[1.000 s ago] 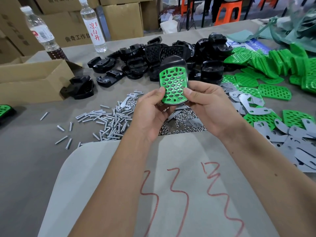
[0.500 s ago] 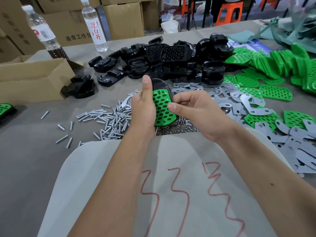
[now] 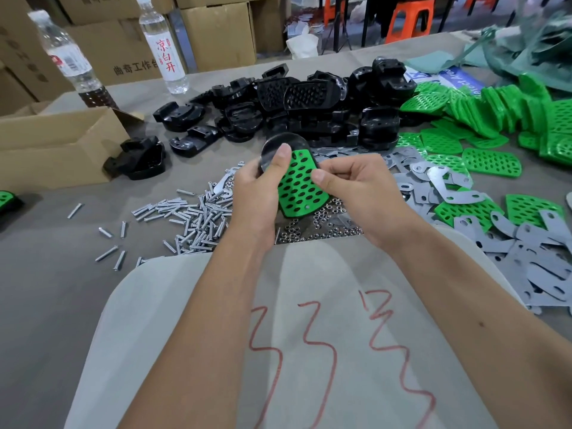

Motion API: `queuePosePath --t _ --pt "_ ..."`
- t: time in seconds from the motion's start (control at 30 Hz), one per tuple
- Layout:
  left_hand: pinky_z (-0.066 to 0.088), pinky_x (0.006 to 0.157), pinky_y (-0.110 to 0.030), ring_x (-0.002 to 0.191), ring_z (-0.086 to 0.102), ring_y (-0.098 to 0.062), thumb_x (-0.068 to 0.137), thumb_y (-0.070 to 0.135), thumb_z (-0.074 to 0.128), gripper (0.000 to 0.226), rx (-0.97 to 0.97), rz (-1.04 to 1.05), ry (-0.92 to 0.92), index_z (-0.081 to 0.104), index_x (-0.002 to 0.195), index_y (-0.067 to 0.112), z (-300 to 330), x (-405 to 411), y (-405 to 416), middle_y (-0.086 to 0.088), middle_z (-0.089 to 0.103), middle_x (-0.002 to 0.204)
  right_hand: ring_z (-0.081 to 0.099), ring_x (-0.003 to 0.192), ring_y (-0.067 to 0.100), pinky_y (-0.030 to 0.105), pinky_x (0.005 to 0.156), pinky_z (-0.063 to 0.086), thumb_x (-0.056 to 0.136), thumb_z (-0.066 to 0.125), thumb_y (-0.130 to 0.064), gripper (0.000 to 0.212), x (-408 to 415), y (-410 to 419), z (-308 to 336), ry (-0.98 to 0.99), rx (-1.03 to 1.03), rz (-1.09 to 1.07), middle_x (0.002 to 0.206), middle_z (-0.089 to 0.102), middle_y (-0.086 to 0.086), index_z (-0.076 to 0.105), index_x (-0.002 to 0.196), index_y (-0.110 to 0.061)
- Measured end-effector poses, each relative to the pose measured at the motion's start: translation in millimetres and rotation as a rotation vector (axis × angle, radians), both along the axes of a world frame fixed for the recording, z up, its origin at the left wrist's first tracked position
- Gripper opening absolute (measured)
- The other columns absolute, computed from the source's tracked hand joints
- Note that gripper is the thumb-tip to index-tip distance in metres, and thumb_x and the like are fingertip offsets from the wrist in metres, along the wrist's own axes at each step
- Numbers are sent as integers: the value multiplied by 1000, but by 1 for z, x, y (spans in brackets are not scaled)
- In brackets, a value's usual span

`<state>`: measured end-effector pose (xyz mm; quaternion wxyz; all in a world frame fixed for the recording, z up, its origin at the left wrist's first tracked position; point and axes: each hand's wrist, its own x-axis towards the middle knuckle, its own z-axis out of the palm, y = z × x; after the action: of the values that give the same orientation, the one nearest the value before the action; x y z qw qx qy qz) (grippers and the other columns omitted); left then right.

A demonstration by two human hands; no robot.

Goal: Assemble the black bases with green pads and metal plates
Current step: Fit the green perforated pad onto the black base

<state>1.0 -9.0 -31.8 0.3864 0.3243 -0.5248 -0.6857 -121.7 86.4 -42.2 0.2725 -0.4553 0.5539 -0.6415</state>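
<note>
Far to my left sits a cardboard box (image 3: 52, 144), with loose black bases (image 3: 278, 103) heaped across the back of the table (image 3: 46, 289) and a scatter of screws (image 3: 192, 218) nearer me. At centre, above a small pile of nuts (image 3: 315, 226), my left hand (image 3: 253, 196) grips one black base (image 3: 280, 144), thumb laid over its upper face and fingers curled behind. A green pad (image 3: 298, 187) lies on that base, and my right hand (image 3: 359, 193) pinches its right edge with the thumb on top. I judge the pad is being seated: I would line its small holes up with the base's and press evenly round the rim so no corner lifts. Further right lie grey metal plates (image 3: 532, 243), likely next, among spare green pads (image 3: 492, 162).
</note>
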Motion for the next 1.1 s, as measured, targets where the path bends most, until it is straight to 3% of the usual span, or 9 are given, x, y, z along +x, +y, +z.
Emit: queuePosePath --t 0.13,0.23,0.3,0.4,0.57,0.73,0.93,1.0,1.1 --pt "60 55 -43 67 75 -26 98 30 70 20 36 10 43 71 93 11 4 3 -2 -7 77 79 77 97 32 45 93 61 100 66 -13 16 5 -2 0 3 -15 28 97 81 10 82 99 -14" --pt "64 64 -47 73 74 -26 99 25 69 18 82 98 112 70 97 6 4 6 -6 -10 76 83 72 81 17 30 72 60 105 61 -23 21 4 -3 2 27 19 -4 90 78 6 80 99 -15" --pt "63 79 -56 82 73 -29 98 26 69 17 108 177 118 69 98 8 5 10 -12 -10 75 89 67 74 7 24 69 55 103 64 -21 16 0 -1 1 195 78 -128 84 76 -3 79 99 -18" --pt "64 74 -45 77 74 -23 98 24 70 13 124 283 166 70 98 11 7 18 -26 -4 77 84 60 73 -5 16 74 46 94 74 -12 10 3 1 0 585 130 -157 82 71 -14 81 99 -17" --pt "65 74 -44 80 75 -23 97 31 72 19 168 352 174 70 100 13 5 25 -37 -5 77 89 49 100 21 37 92 42 90 80 -22 15 24 -5 5 977 210 193 99 63 -1 82 105 -25" --pt "60 88 -49 96 71 -28 99 41 66 45 229 292 170 64 129 7 5 27 -38 -9 72 106 44 102 15 38 92 43 91 79 -24 6 25 -8 9 975 278 258 97 59 -8 74 91 -21" --pt "61 69 -36 96 73 -27 100 34 65 42 265 203 90 61 130 5 2 24 -35 -11 72 112 52 69 1 15 67 34 96 69 -4 7 20 -1 5 752 140 16 71 53 -22 70 101 -9" --pt "63 72 -39 106 73 -32 98 26 69 46 241 209 64 57 136 5 2 23 -34 -16 72 123 52 72 -6 10 69 34 98 63 1 17 13 0 7 733 113 -47 74 52 -21 74 108 -8" --pt "61 63 -37 95 74 -30 94 18 73 36 169 205 13 64 128 8 0 24 -33 -13 74 111 52 75 -2 13 72 36 98 62 3 23 4 1 6 656 76 -126 85 60 -6 78 107 -10"
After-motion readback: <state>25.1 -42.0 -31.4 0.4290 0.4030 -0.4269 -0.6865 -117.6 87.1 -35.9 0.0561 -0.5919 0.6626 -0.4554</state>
